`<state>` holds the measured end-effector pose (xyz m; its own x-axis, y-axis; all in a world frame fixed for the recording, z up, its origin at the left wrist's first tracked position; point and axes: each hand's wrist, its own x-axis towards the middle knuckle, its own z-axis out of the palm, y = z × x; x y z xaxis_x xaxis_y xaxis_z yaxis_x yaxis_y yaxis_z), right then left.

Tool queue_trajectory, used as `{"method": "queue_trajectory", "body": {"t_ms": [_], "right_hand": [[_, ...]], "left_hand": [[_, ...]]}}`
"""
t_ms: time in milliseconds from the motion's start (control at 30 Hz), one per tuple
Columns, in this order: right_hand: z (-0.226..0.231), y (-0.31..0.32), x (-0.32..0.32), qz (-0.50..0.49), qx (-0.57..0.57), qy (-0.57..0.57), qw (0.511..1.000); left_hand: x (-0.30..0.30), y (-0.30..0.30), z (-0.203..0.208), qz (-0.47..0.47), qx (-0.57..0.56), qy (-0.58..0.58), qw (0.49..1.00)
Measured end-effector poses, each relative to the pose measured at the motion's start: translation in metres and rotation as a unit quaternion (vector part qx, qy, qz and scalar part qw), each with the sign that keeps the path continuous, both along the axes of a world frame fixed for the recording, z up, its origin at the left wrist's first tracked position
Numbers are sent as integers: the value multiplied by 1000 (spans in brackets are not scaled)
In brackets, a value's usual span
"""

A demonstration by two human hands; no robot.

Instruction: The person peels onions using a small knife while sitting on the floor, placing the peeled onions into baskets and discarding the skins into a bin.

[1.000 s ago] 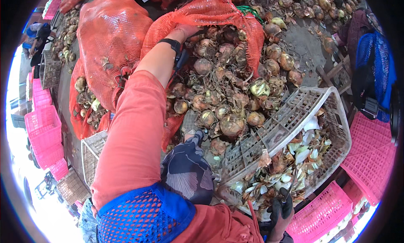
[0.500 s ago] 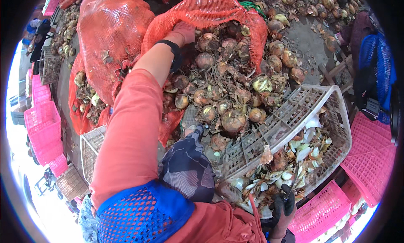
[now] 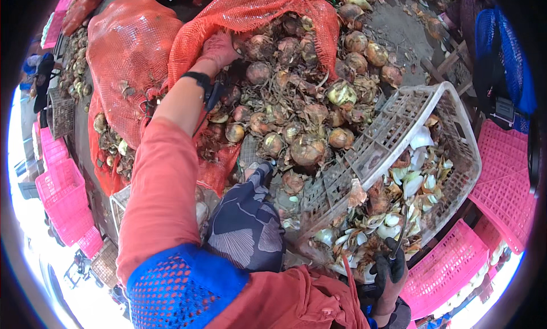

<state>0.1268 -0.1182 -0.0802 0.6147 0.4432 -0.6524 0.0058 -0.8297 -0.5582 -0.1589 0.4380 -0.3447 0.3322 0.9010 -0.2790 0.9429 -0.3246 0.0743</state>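
Observation:
My left hand (image 3: pixel 219 51), in a pinkish glove, reaches to the mouth of a red mesh sack (image 3: pixel 250 12), beside the onions spilling from it. Its fingers are too unclear to show whether they grip anything. Brown-skinned onions (image 3: pixel 258 72) with dry stalks and loose skins lie to its right. At the lower right, my right hand (image 3: pixel 391 275), in a dark glove, is closed around the handle of a knife, whose thin blade (image 3: pixel 404 229) points up over the crate. That tilted, dirty-white plastic crate (image 3: pixel 393 121) holds peels and pale onion trimmings (image 3: pixel 393 220).
Another bulging red mesh sack (image 3: pixel 128 61) stands left of my arm. Pink baskets (image 3: pixel 62 186) are stacked at the left, and more pink crates (image 3: pixel 444 266) stand at the right. Wooden slats (image 3: pixel 447 64) and a person in a blue mesh vest (image 3: pixel 501 66) are at far right.
My left hand has drawn back slightly toward me and left relative to the onions. My view has shifted a little to the right and down. My right hand still holds the knife over the crate.

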Motion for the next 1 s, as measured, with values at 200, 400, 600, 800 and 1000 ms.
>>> {"method": "queue_trajectory", "body": {"t_ms": [200, 400, 600, 800, 1000], "right_hand": [[14, 21, -9, -49, -10, 34, 998], [6, 15, -16, -13, 6, -2, 1000], [7, 17, -23, -22, 47, 32, 998], [9, 10, -26, -60, 52, 28, 996], [3, 9, -21, -38, 19, 20, 999]], "left_hand": [[5, -72, 55, 42, -63, -340, 937], [100, -165, 95, -290, -200, -309, 884], [109, -194, 43, -291, -182, -410, 845], [58, -50, 8, 157, -37, -326, 931], [34, -6, -78, 174, -333, -572, 729]]}}
